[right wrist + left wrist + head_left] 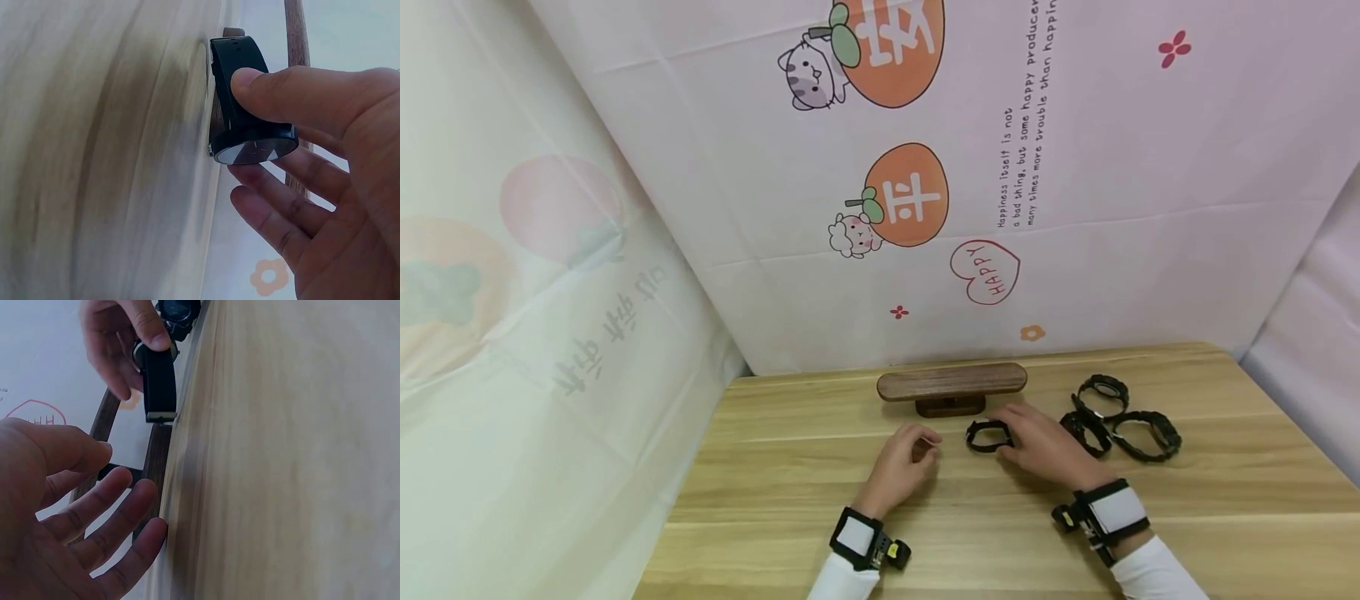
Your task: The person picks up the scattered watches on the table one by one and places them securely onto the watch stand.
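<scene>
A black wristwatch (987, 436) is held on the wooden table (1225, 517) by the right hand (1041, 446); the thumb is pressed on its strap and the other fingers are curled around the case. The left hand (901, 467) is kept just beside it, loosely spread, and nothing is held in it. Directly behind the watch a dark wooden stand (952, 383) is placed, with its crossbar across the way. To the right, three more black watches (1122, 421) are lain close together. Bare table surface is seen in front of the hands and to their left, up to the table edge, where printed cloth (925, 183) is hung.
</scene>
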Action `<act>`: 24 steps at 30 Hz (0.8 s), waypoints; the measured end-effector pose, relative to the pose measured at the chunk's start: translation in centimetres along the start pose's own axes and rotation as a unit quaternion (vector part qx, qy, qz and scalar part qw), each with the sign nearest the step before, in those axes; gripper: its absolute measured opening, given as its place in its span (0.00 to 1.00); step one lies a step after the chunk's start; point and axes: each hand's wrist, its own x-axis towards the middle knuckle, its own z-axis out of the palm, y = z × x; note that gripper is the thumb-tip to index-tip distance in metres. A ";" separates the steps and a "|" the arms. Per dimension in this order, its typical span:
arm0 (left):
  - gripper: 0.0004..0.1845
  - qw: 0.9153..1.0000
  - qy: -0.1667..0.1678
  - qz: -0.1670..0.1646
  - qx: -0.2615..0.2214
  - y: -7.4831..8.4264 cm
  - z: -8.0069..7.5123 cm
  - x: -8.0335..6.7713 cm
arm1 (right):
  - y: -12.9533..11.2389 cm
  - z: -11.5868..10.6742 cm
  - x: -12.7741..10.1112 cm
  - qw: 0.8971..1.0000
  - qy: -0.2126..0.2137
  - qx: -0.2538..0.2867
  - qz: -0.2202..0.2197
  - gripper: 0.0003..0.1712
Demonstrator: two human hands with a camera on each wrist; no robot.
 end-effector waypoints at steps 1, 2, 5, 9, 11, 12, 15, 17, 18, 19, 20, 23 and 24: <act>0.10 1.000 -0.001 0.001 0.001 0.1 0.1 0.0 | -0.1 0.0 0.0 1.000 -0.001 0.000 -0.001 0.34; 0.11 1.000 -0.001 0.001 0.002 0.1 0.2 0.0 | -0.2 0.0 0.1 1.000 -0.002 0.000 -0.001 0.34; 0.10 1.000 -0.004 0.002 0.001 0.3 0.5 0.2 | -0.5 0.1 0.2 1.000 -0.009 0.005 0.000 0.35; 0.11 1.000 -0.006 0.010 0.007 0.7 0.8 0.3 | -0.8 0.1 0.2 1.000 -0.016 0.010 -0.003 0.35; 0.11 1.000 -0.004 0.017 0.020 0.9 1.0 0.5 | -1.0 0.0 0.2 1.000 -0.017 0.009 -0.005 0.35; 0.11 0.999 -0.002 0.021 0.029 1.0 1.1 0.5 | -1.1 0.0 0.2 1.000 -0.018 0.009 -0.007 0.35; 0.11 0.998 0.005 0.026 0.051 1.3 1.4 0.7 | -1.2 0.1 0.4 1.000 -0.019 0.008 -0.011 0.36; 0.12 0.998 0.007 0.027 0.056 1.4 1.6 0.8 | -1.3 0.1 0.5 1.000 -0.021 0.010 -0.013 0.37; 0.12 0.998 0.007 0.027 0.057 1.5 1.7 0.9 | -1.3 0.1 0.5 1.000 -0.022 0.012 -0.014 0.37; 0.12 0.998 0.007 0.026 0.058 1.6 1.7 0.9 | -1.4 0.1 0.6 1.000 -0.022 0.014 -0.014 0.37; 0.12 0.998 0.006 0.024 0.055 1.6 1.7 1.0 | -1.5 0.0 0.7 0.999 -0.022 0.018 -0.016 0.38; 0.13 0.998 0.003 0.026 0.054 1.7 1.8 1.1 | -1.8 -0.1 0.9 0.999 -0.019 0.029 -0.020 0.39; 0.13 0.998 0.003 0.027 0.055 1.8 1.8 1.1 | -1.9 -0.1 1.0 0.999 -0.017 0.032 -0.021 0.39</act>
